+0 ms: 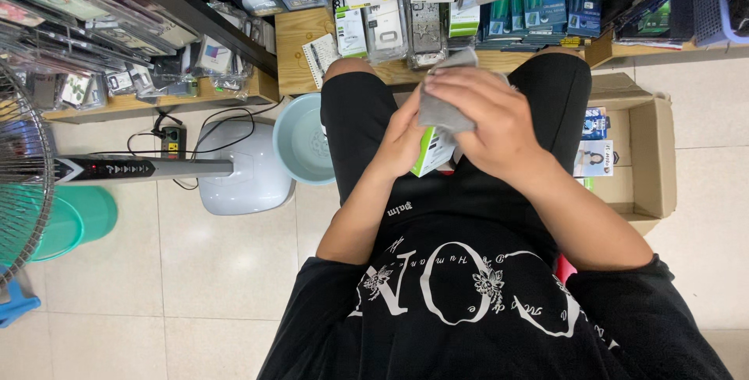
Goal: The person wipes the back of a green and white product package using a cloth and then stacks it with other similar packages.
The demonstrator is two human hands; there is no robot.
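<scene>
A grey cloth (445,107) is pressed by the right hand (488,118), fingers curled over it, above the lap. A small white-and-green box (431,151) is gripped from below by the left hand (402,142), fingers closed around it; cloth and box are touching. A pale blue basin (300,140) is seen on the floor beside the left knee, contents not discernible. An open cardboard box (647,154) at the right holds flat printed packets (594,158). Boxed and bagged phone accessories are stacked along the wooden shelf edge (300,44). A fan base (234,169) is set at the left.
</scene>
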